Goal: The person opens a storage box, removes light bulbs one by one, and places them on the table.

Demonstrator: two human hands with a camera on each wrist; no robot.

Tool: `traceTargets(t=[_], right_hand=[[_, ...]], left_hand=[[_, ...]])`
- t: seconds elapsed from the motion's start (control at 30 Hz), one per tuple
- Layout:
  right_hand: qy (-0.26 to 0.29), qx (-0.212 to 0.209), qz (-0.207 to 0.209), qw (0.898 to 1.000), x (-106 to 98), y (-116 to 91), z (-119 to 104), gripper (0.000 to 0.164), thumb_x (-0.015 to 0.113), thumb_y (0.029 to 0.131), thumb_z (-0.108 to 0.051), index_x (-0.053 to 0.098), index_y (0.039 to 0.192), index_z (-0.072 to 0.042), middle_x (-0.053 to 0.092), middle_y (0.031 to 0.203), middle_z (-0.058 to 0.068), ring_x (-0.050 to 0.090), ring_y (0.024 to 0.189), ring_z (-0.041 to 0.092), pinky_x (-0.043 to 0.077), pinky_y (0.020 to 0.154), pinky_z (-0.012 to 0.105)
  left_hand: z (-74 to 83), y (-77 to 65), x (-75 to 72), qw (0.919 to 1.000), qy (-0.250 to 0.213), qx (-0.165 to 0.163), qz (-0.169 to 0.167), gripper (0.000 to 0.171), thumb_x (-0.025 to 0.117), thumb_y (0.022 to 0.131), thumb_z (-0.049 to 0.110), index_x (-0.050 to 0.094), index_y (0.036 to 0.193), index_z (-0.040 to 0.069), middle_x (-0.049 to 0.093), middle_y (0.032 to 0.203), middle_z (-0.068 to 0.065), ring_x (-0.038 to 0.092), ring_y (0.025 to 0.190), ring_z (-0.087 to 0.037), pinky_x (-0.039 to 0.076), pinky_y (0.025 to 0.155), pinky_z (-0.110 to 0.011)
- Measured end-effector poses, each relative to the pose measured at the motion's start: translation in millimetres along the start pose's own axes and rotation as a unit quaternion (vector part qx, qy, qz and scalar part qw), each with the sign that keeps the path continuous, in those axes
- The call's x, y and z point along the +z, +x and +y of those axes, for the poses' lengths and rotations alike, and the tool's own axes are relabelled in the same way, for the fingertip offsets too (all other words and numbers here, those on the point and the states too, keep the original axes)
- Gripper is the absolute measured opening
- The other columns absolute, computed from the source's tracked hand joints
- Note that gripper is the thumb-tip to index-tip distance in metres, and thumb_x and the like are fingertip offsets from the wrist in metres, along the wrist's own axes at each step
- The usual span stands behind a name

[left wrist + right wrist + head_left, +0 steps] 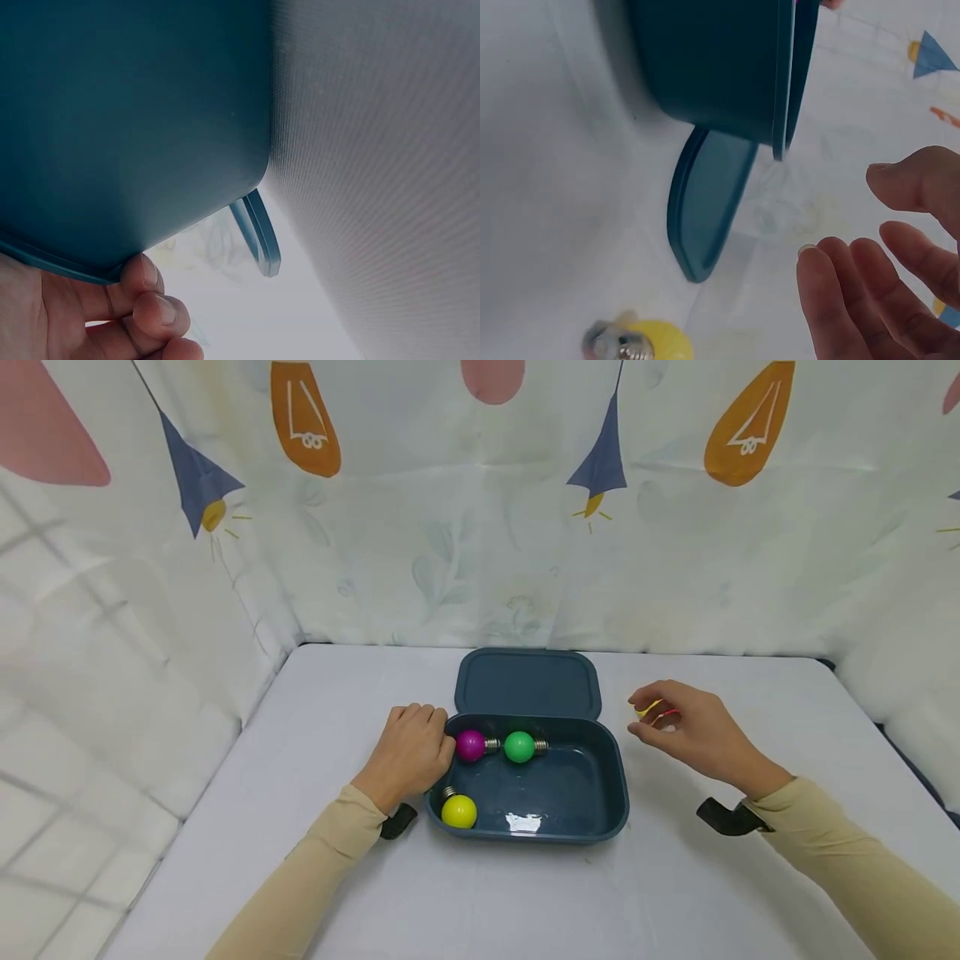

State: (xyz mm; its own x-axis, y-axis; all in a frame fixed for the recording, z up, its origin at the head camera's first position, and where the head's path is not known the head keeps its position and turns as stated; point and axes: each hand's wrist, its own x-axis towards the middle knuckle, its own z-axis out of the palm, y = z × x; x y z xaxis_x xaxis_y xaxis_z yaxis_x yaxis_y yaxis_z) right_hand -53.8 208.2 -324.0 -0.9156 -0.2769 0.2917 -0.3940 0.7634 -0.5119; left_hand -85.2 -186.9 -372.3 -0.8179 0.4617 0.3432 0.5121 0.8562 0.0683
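Note:
A dark blue plastic box (570,793) sits on the table. My left hand (411,747) grips its rim at the upper left corner; the left wrist view shows curled fingers (161,311) against the outside. Inside lie a purple light bulb (470,746), a green light bulb (519,747) and a yellow light bulb (458,811). To the right of the box my right hand (693,727) hovers with thumb and fingers apart, holding nothing. Beyond it another yellow bulb (667,341) with a metal screw base shows on the table, mostly hidden by the hand in the head view. Something red (667,713) peeks out beside it.
The matching blue lid (527,683) lies flat just behind the box. A white cloth covers the table (525,910). Patterned fabric walls (480,552) stand behind and along both sides.

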Motion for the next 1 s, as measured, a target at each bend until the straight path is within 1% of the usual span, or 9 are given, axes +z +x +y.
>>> traceTargets(t=[0.13,0.23,0.43,0.6,0.67,0.73,0.9,1.0], right_hand=[[-0.010,-0.033,-0.018,0.999,3,5,-10,0.031,0.082,0.085,-0.011,0.069,0.112,-0.013,0.071,0.103,0.000,0.071,0.086,0.009,0.060,0.079,0.023],[-0.010,-0.048,-0.034,0.998,5,8,-17,0.031,0.083,0.085,-0.011,0.069,0.113,-0.013,0.071,0.104,0.001,0.071,0.087,0.011,0.061,0.079,0.027],[0.009,-0.068,-0.068,0.995,10,16,-27,0.033,0.084,0.084,-0.009,0.070,0.114,-0.013,0.072,0.105,0.001,0.070,0.088,0.009,0.061,0.079,0.027],[-0.007,-0.079,-0.094,0.992,16,23,-34,0.032,0.083,0.085,-0.011,0.071,0.115,-0.012,0.072,0.105,0.002,0.069,0.088,0.008,0.060,0.075,0.025],[-0.006,-0.084,-0.104,0.991,18,26,-38,0.032,0.082,0.086,-0.012,0.072,0.115,-0.011,0.072,0.105,0.003,0.069,0.088,0.008,0.061,0.075,0.027],[-0.005,-0.089,-0.113,0.990,20,30,-41,0.032,0.082,0.086,-0.013,0.072,0.115,-0.011,0.071,0.105,0.003,0.069,0.087,0.007,0.061,0.075,0.026],[-0.007,-0.113,-0.122,0.986,26,38,-49,0.032,0.084,0.085,-0.013,0.073,0.115,-0.009,0.072,0.105,0.005,0.069,0.086,0.009,0.062,0.077,0.029],[-0.010,-0.123,-0.131,0.984,30,44,-54,0.031,0.083,0.086,-0.014,0.073,0.115,-0.008,0.072,0.105,0.006,0.069,0.086,0.009,0.063,0.078,0.034]], left_hand=[[-0.3,-0.3,-0.6,1.0000,0.002,0.000,0.000,0.018,0.054,0.095,0.017,0.053,0.081,0.006,0.044,0.070,-0.003,0.045,0.072,-0.022,0.043,0.085,-0.045],[-0.5,-0.6,-1.2,1.0000,0.003,0.001,0.001,0.019,0.055,0.095,0.018,0.053,0.081,0.006,0.045,0.070,-0.004,0.046,0.073,-0.022,0.043,0.085,-0.045],[-0.1,0.1,-1.3,1.0000,0.004,-0.002,-0.003,0.018,0.055,0.095,0.018,0.055,0.083,0.006,0.048,0.071,-0.004,0.048,0.074,-0.022,0.044,0.086,-0.045],[0.5,0.7,-2.1,0.9999,0.004,-0.004,-0.012,0.017,0.055,0.095,0.019,0.056,0.084,0.006,0.048,0.072,-0.004,0.049,0.076,-0.023,0.044,0.087,-0.045],[0.6,0.7,-2.9,0.9999,0.004,-0.004,-0.013,0.017,0.055,0.096,0.019,0.056,0.084,0.006,0.049,0.072,-0.004,0.049,0.076,-0.023,0.044,0.087,-0.045],[0.3,0.6,-3.4,0.9999,0.004,-0.004,-0.014,0.017,0.054,0.096,0.018,0.057,0.085,0.005,0.049,0.073,-0.004,0.050,0.077,-0.023,0.045,0.087,-0.046],[-0.2,0.5,-3.2,0.9999,0.005,-0.003,-0.015,0.016,0.054,0.096,0.018,0.058,0.086,0.005,0.051,0.074,-0.005,0.051,0.078,-0.023,0.046,0.088,-0.046],[-0.5,0.3,-2.5,0.9999,0.004,-0.001,-0.012,0.016,0.053,0.096,0.017,0.058,0.086,0.005,0.051,0.073,-0.005,0.050,0.077,-0.023,0.046,0.087,-0.046]])
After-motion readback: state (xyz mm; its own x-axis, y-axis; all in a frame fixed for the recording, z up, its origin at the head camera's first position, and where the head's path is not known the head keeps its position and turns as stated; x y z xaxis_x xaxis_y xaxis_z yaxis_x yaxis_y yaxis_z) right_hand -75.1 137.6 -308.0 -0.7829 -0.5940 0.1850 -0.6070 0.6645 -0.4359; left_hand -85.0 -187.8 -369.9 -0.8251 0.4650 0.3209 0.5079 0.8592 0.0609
